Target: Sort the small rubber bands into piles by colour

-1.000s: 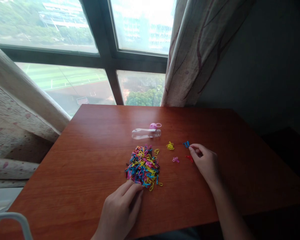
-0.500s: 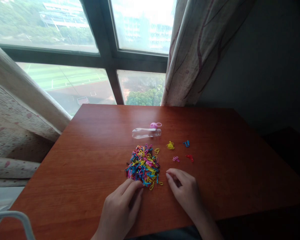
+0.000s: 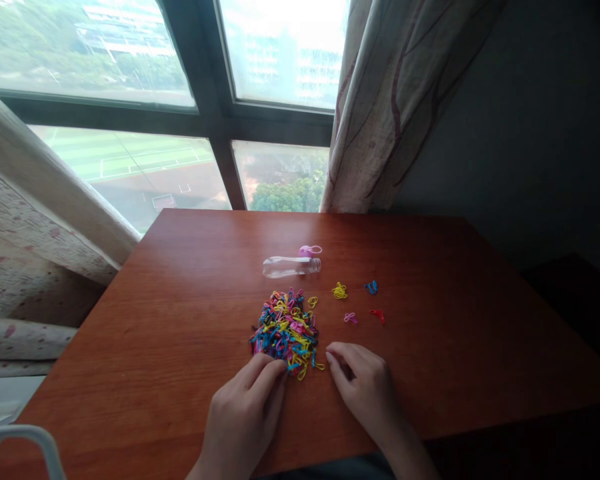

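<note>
A heap of small coloured loops, pear-shaped like little bulb pins, lies mid-table in yellow, blue, pink, red and black. At its lower edge is my left hand, thumb and index fingertip together, touching the heap; whatever they hold is hidden. Just right of the heap, my right hand has its thumb and index fingertip pinched close to the table, and I cannot make out anything in them. Beyond it lie sorted groups: yellow loops, blue loops, pink loops and red loops.
A clear bottle lies on its side behind the heap, its neck to the right. Beside it is a pink cap with a ring. The brown table reaches to a window with curtains. A white curved bar is at lower left.
My right hand has moved slightly left, nearer the heap. My left hand stays at the lower edge of the heap. The whole view has shifted a little; the sorted groups look the same.
</note>
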Demonstrator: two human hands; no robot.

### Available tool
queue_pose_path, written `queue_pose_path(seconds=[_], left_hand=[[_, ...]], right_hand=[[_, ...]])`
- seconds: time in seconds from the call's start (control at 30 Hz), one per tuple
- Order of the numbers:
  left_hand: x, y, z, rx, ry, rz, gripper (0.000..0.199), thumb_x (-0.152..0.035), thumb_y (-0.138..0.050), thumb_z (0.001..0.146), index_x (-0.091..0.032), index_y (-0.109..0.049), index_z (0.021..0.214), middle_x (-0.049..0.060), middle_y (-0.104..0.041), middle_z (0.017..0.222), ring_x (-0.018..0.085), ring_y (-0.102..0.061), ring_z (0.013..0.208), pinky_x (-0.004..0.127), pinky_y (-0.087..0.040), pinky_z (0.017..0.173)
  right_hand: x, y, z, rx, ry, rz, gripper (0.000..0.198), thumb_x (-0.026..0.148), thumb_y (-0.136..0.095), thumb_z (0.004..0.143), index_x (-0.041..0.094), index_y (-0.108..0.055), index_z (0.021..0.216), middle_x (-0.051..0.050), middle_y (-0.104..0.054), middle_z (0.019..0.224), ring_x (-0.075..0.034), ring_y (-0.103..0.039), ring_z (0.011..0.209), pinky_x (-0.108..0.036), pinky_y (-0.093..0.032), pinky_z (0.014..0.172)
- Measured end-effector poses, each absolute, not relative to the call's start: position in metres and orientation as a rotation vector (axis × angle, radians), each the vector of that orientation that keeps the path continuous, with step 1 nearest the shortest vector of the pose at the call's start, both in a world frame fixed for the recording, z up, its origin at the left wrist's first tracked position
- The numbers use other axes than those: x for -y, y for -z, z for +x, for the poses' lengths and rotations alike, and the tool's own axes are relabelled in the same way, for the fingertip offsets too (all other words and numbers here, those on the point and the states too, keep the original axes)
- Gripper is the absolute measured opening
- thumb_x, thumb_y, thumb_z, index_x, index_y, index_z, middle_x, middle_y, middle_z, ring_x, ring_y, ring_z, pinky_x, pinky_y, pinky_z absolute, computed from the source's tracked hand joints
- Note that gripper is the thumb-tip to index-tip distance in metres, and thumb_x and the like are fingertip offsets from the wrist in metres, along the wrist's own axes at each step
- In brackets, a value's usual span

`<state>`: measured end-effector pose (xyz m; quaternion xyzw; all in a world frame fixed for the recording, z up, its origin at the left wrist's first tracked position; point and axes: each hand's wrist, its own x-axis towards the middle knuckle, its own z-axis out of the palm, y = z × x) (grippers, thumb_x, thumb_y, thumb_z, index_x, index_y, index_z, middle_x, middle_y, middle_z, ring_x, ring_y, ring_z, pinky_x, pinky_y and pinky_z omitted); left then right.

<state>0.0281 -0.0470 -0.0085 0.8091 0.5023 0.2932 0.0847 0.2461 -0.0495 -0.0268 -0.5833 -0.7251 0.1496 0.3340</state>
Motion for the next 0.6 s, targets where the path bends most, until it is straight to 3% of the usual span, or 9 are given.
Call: queue_pose_path(seconds=[0.37,0.6], left_hand=[[0.045,0.008,0.027,-1.424,-0.986,2.254,0.011,-0.021,-0.054,0.093,-0.023,-0.064,0.097,0.001,-0.068,0.09,0.012,-0.067,0.074,0.019,-0.053,0.068],[0.002,-0.033,0.074,-1.247,-0.904,2.272,0.012,-0.022,-0.052,0.094,-0.023,-0.064,0.092,0.001,-0.066,0.088,0.013,-0.065,0.078,0.022,-0.05,0.069]], right_hand=[[0.05,0.027,0.247,1.89,-0.422,-1.536,0.018,0.021,-0.049,0.096,0.022,-0.066,0.091,-0.003,-0.07,0.081,-0.017,-0.066,0.071,-0.027,-0.049,0.071],[0.049,0.027,0.246,1.892,-0.419,-1.531,0.017,0.018,-0.049,0.093,0.022,-0.064,0.086,-0.002,-0.068,0.077,-0.016,-0.064,0.069,-0.024,-0.044,0.067]])
